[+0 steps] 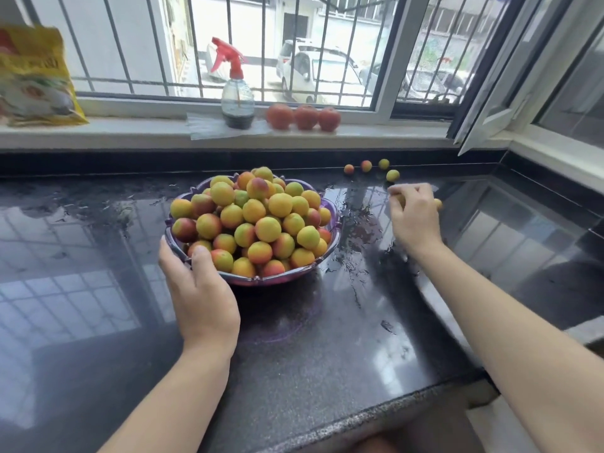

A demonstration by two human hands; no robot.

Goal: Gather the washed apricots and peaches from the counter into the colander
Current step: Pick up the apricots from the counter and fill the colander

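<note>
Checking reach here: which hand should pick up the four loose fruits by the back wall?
Right. The right hand is already just in front of the loose fruits, while the left hand holds the colander rim.

We are seeing the colander (333,223) sitting mid-counter (98,256), fruit (253,220) heaped in it. Four loose fruits (366,166) are lying behind and to its right, by the back edge. A spray bottle (237,99) and three tomatoes (305,117) are standing on the sill (130,129) behind.
</note>
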